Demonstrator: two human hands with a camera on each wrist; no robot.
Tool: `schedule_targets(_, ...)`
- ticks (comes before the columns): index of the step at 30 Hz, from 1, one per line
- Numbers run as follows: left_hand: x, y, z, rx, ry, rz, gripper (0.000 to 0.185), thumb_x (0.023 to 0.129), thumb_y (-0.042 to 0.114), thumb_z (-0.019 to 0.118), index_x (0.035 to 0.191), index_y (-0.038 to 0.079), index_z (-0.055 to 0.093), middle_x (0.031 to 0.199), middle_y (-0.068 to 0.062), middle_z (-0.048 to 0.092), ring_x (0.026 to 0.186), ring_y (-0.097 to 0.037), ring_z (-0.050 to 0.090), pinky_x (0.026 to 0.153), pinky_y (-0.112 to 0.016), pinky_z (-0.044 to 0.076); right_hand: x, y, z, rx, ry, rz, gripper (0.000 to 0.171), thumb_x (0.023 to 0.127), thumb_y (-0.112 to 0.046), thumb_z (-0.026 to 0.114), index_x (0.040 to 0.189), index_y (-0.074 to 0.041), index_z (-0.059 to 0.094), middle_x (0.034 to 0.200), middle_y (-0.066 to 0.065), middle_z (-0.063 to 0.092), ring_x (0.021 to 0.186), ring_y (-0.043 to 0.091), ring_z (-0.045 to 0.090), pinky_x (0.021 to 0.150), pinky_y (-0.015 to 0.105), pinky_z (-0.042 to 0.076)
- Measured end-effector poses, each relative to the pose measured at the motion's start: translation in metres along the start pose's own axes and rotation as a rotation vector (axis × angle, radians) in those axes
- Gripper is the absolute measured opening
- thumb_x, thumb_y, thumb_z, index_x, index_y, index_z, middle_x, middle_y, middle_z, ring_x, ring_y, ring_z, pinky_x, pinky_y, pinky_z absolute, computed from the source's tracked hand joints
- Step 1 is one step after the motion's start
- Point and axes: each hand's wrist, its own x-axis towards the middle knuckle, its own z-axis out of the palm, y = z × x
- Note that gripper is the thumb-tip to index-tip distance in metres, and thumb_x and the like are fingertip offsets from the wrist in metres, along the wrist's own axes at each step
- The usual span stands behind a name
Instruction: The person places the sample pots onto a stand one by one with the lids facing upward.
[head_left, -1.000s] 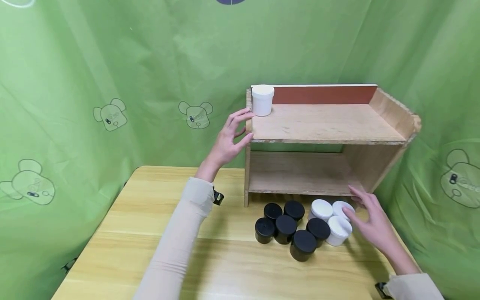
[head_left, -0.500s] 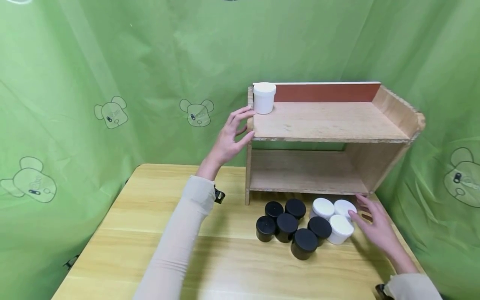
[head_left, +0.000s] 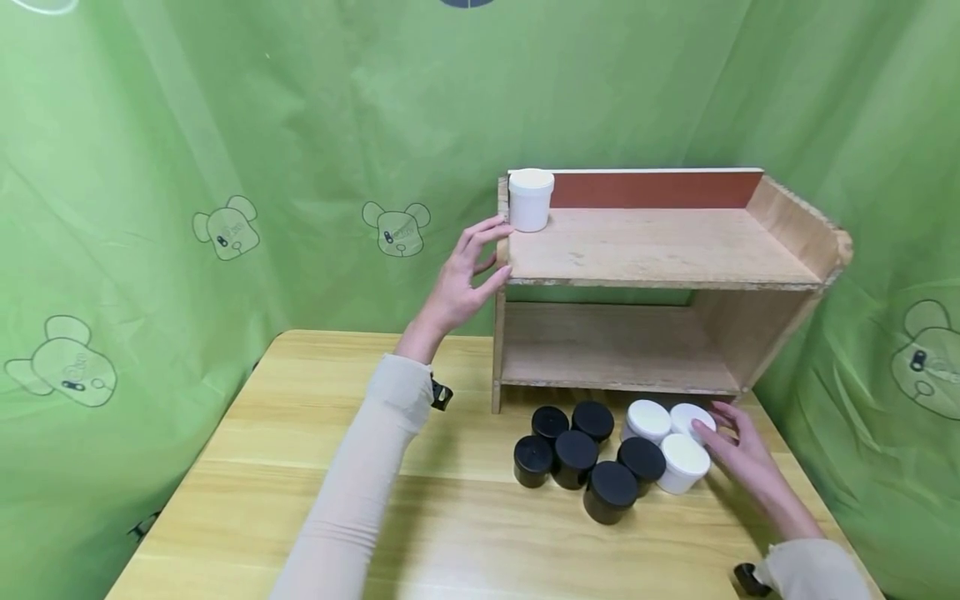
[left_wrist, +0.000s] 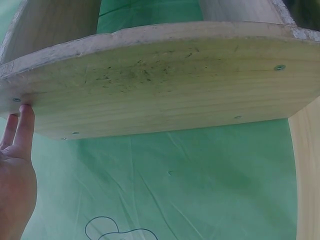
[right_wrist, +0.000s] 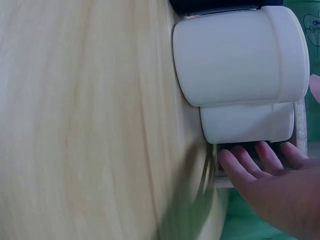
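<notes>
My left hand (head_left: pixel 457 287) touches the left side panel of a two-tier wooden shelf (head_left: pixel 660 250), its thumb at the front edge. In the left wrist view, two straight fingers (left_wrist: pixel 24 132) rest against the panel's outer face. A lidded white jar (head_left: pixel 531 202) stands upright in the top tier's left corner. On the table, my right hand (head_left: pixel 746 454) is spread around the back right white jar (head_left: pixel 692 417), thumb over its lid. In the right wrist view, loosely bent fingers (right_wrist: pixel 235 165) lie right beside that jar (right_wrist: pixel 245 122), behind a nearer white jar (right_wrist: pixel 230 60).
Several black lidded jars (head_left: pixel 576 454) stand clustered left of the white ones, before the shelf. The wooden table (head_left: pixel 300 467) extends left and towards me. A green curtain (head_left: pixel 337 125) with bear drawings hangs behind and at both sides.
My right hand has come down from above and closer to the back right white jar, its fingers drawing in around it. My left hand keeps its place on the shelf.
</notes>
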Motion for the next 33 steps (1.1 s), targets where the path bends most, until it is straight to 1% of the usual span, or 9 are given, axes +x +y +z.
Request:
schedule_targets(3, 0.0, 0.0, 0.0, -0.011, 0.005, 0.009, 0.054, 0.101, 0.018, 0.061, 0.152, 0.018, 0.044, 0.167, -0.003, 0.03, 0.152, -0.03, 0.037, 0.117, -0.048, 0.049, 0.001, 0.005, 0.001, 0.034, -0.046, 0.011, 0.087, 0.107, -0.038, 0.053, 0.162, 0.005, 0.002, 0.159, 0.041, 0.019, 0.122, 0.022, 0.053, 0.083, 0.004, 0.048)
schedule_targets(6, 0.0, 0.001, 0.0, -0.011, 0.004, 0.005, 0.054, 0.101, 0.018, 0.061, 0.153, 0.018, 0.044, 0.167, -0.001, 0.03, 0.152, -0.028, 0.036, 0.118, -0.046, 0.049, 0.004, 0.01, 0.002, 0.068, -0.062, 0.012, 0.085, 0.107, -0.037, 0.054, 0.162, 0.005, 0.005, 0.155, 0.034, 0.027, 0.109, -0.007, 0.044, 0.085, 0.006, 0.048)
schedule_targets(8, 0.001, 0.002, 0.0, -0.007, 0.001, 0.001, 0.055, 0.101, 0.018, 0.062, 0.153, 0.019, 0.044, 0.167, 0.0, 0.03, 0.152, -0.027, 0.036, 0.118, -0.04, 0.049, 0.006, 0.014, 0.003, 0.095, -0.062, 0.007, 0.082, 0.107, -0.035, 0.054, 0.161, 0.007, 0.009, 0.148, 0.02, 0.04, 0.108, -0.009, 0.044, 0.086, 0.006, 0.048)
schedule_targets(10, 0.001, 0.002, 0.0, 0.0, -0.001, -0.002, 0.055, 0.101, 0.019, 0.062, 0.153, 0.019, 0.044, 0.167, 0.0, 0.03, 0.152, -0.026, 0.036, 0.118, -0.035, 0.048, 0.007, 0.016, 0.004, 0.114, -0.056, -0.008, 0.078, 0.107, -0.031, 0.055, 0.159, 0.009, 0.014, 0.136, 0.0, 0.05, 0.105, -0.013, 0.046, 0.086, 0.005, 0.048)
schedule_targets(12, 0.0, 0.002, 0.001, 0.002, 0.002, -0.001, 0.055, 0.101, 0.019, 0.062, 0.153, 0.019, 0.044, 0.167, 0.0, 0.03, 0.152, -0.026, 0.036, 0.117, -0.034, 0.048, 0.007, 0.018, 0.005, 0.13, -0.051, -0.02, 0.075, 0.107, -0.029, 0.057, 0.158, 0.01, 0.018, 0.124, -0.017, 0.05, 0.105, -0.014, 0.048, 0.087, 0.005, 0.048)
schedule_targets(14, 0.0, 0.002, 0.0, 0.003, 0.004, -0.002, 0.054, 0.101, 0.019, 0.062, 0.153, 0.019, 0.044, 0.167, 0.0, 0.03, 0.152, -0.026, 0.036, 0.117, -0.033, 0.048, 0.007, 0.019, 0.005, 0.134, -0.053, -0.031, 0.072, 0.106, -0.027, 0.058, 0.156, 0.01, 0.022, 0.117, -0.026, 0.05, 0.104, -0.013, 0.049, 0.087, 0.005, 0.048)
schedule_targets(21, 0.0, 0.0, 0.001, 0.0, 0.009, -0.003, 0.054, 0.101, 0.02, 0.062, 0.152, 0.019, 0.045, 0.167, 0.001, 0.03, 0.152, -0.025, 0.036, 0.117, -0.035, 0.049, 0.007, 0.022, 0.003, 0.137, -0.057, -0.027, 0.066, 0.106, -0.025, 0.058, 0.155, 0.008, 0.027, 0.114, -0.027, 0.054, 0.103, -0.009, 0.053, 0.086, 0.01, 0.052)
schedule_targets(27, 0.0, 0.0, 0.001, -0.006, 0.012, -0.002, 0.054, 0.101, 0.02, 0.062, 0.152, 0.019, 0.045, 0.167, 0.002, 0.03, 0.152, -0.025, 0.036, 0.117, -0.035, 0.049, 0.005, 0.026, 0.0, 0.103, -0.064, 0.006, 0.069, 0.107, -0.029, 0.057, 0.156, 0.009, 0.027, 0.114, -0.029, 0.052, 0.102, -0.013, 0.052, 0.086, 0.01, 0.051)
schedule_targets(33, -0.001, 0.001, 0.001, -0.001, 0.015, -0.001, 0.054, 0.101, 0.019, 0.062, 0.152, 0.019, 0.045, 0.167, 0.002, 0.03, 0.152, -0.025, 0.036, 0.117, -0.033, 0.049, 0.001, 0.029, -0.001, 0.09, -0.055, 0.001, 0.068, 0.106, -0.028, 0.059, 0.155, 0.009, 0.029, 0.113, -0.03, 0.051, 0.102, -0.014, 0.05, 0.087, 0.008, 0.05)
